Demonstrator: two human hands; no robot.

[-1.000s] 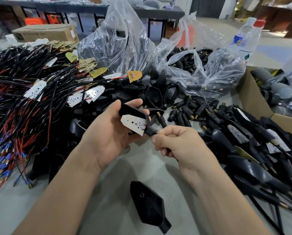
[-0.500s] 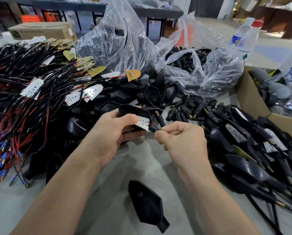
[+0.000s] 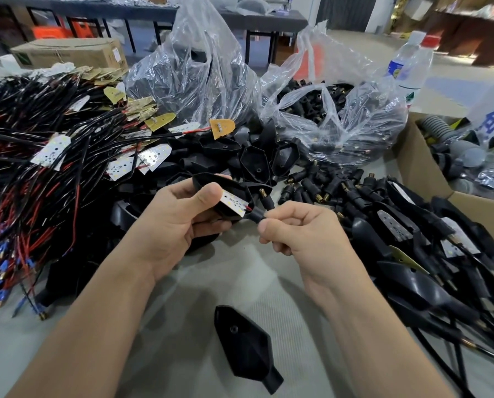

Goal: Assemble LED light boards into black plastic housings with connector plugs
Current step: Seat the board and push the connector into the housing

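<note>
My left hand (image 3: 171,222) grips a black plastic housing (image 3: 228,191) at mid-table, its thumb pressing down on a white LED light board (image 3: 235,203) that lies in the housing's hollow. Red wires run from the board's right end into a black connector plug (image 3: 259,215). My right hand (image 3: 300,228) pinches that plug between thumb and forefinger at the housing's narrow end. A second black housing (image 3: 245,346) lies hollow side up on the table close to me, between my forearms.
Wired LED boards (image 3: 50,152) in a tangle of black and red leads fill the left. Loose housings (image 3: 254,159) and plugs (image 3: 334,188) lie behind my hands, clear bags (image 3: 354,116) beyond. Housings with boards in them (image 3: 440,254) pile up right, by a cardboard box (image 3: 420,168).
The LED board went from lying exposed on the housing's rim to sitting in its hollow under my left thumb. My right hand moved from the wire to the plug at the housing's end.
</note>
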